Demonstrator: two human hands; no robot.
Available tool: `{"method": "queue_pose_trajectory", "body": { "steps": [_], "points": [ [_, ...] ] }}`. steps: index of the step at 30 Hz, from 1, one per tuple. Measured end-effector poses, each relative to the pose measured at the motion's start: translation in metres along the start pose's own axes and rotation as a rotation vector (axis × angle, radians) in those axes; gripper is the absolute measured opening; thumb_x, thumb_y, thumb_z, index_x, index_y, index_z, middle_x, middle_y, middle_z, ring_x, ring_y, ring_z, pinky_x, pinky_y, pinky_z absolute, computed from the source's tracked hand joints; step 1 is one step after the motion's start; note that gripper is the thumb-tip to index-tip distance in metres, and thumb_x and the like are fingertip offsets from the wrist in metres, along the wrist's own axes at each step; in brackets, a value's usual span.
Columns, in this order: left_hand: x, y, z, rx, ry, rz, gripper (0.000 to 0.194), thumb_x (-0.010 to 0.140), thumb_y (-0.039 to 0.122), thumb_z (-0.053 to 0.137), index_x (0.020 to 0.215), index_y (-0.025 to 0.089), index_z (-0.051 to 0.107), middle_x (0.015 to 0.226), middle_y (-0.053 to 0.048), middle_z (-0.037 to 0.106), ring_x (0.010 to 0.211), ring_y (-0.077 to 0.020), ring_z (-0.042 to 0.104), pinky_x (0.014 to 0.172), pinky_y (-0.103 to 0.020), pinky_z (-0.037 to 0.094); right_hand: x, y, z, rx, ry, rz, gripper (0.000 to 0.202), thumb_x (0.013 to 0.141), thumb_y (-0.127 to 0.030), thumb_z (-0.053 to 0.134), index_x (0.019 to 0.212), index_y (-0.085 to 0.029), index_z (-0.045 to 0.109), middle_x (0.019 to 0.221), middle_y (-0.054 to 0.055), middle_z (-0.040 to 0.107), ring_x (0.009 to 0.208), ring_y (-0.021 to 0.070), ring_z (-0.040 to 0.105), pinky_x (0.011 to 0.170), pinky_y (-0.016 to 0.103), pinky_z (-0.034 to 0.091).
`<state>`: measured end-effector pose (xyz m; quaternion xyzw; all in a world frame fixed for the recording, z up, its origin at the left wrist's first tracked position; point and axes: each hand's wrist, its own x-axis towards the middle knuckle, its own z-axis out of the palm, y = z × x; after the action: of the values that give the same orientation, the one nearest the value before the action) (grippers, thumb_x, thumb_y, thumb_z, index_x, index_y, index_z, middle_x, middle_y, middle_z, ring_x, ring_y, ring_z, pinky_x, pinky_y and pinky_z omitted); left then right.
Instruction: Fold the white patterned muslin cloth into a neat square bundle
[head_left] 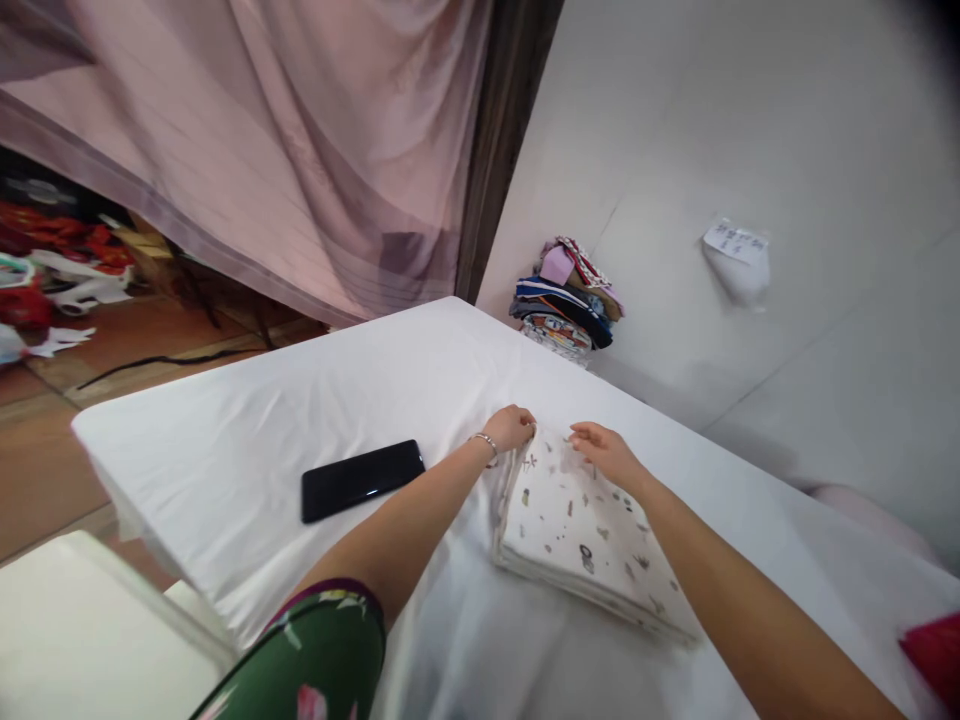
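A white cloth with small scattered prints lies folded into a thick, layered square on the white-covered table. At its far left corner, my left hand has its fingertips pinched on the cloth's edge; a bracelet circles that wrist. My right hand is over the far edge of the same cloth, fingers stretched toward the left and thumb apart, holding nothing that I can see. Left of the cloth, beside my left forearm, a black smartphone lies flat.
Beyond the table, folded clothes are piled against the pale wall, where a labelled plastic pouch hangs. A pink curtain hangs behind. A white stool-like surface stands front left; something red is at the right edge.
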<state>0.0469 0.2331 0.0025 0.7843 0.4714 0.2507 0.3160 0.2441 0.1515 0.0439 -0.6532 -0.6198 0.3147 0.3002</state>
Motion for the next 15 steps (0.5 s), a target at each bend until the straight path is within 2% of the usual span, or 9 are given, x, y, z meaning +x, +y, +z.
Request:
{"method": "queue_pose_trajectory", "body": {
  "steps": [4, 7, 9, 11, 15],
  "points": [
    [0.004, 0.004, -0.001, 0.059, -0.004, 0.034, 0.021, 0.069, 0.019, 0.052, 0.084, 0.019, 0.067, 0.095, -0.004, 0.061, 0.082, -0.0151, 0.057, 0.076, -0.023, 0.043, -0.049, 0.06, -0.067, 0.076, 0.341, 0.294, 0.021, 0.066, -0.031, 0.058, 0.082, -0.018, 0.06, 0.08, 0.003, 0.065, 0.074, 0.016, 0.06, 0.059, 0.024, 0.046],
    [0.003, 0.005, -0.002, 0.056, 0.01, 0.044, 0.022, 0.071, 0.017, 0.048, 0.085, 0.019, 0.065, 0.095, -0.004, 0.061, 0.081, -0.0149, 0.056, 0.077, -0.023, 0.042, -0.093, 0.099, -0.104, 0.099, 0.494, 0.438, 0.016, 0.065, -0.026, 0.058, 0.077, -0.016, 0.058, 0.076, 0.005, 0.064, 0.067, 0.0144, 0.06, 0.056, 0.024, 0.046],
    [0.001, 0.004, -0.002, 0.038, 0.016, 0.032, 0.022, 0.072, 0.018, 0.046, 0.085, 0.019, 0.064, 0.091, -0.003, 0.063, 0.078, -0.0147, 0.057, 0.074, -0.023, 0.042, -0.116, 0.116, -0.114, 0.145, 0.523, 0.515, 0.015, 0.065, -0.025, 0.059, 0.076, -0.015, 0.058, 0.075, 0.006, 0.065, 0.063, 0.0135, 0.06, 0.055, 0.024, 0.047],
    [0.0, 0.004, -0.001, 0.023, 0.022, 0.006, 0.022, 0.073, 0.019, 0.045, 0.085, 0.02, 0.063, 0.084, -0.001, 0.064, 0.074, -0.0146, 0.057, 0.068, -0.022, 0.043, -0.13, 0.125, -0.114, 0.206, 0.501, 0.562, 0.015, 0.066, -0.024, 0.06, 0.076, -0.014, 0.058, 0.075, 0.008, 0.065, 0.06, 0.0127, 0.06, 0.054, 0.024, 0.048],
    [-0.003, 0.008, -0.002, 0.013, 0.044, -0.048, 0.019, 0.073, 0.022, 0.046, 0.083, 0.021, 0.062, 0.074, 0.0, 0.063, 0.067, -0.0145, 0.057, 0.062, -0.022, 0.042, -0.127, 0.13, -0.098, 0.302, 0.383, 0.568, 0.016, 0.069, -0.027, 0.06, 0.079, -0.013, 0.06, 0.077, 0.008, 0.066, 0.056, 0.0103, 0.059, 0.051, 0.021, 0.047]
  ]
}}
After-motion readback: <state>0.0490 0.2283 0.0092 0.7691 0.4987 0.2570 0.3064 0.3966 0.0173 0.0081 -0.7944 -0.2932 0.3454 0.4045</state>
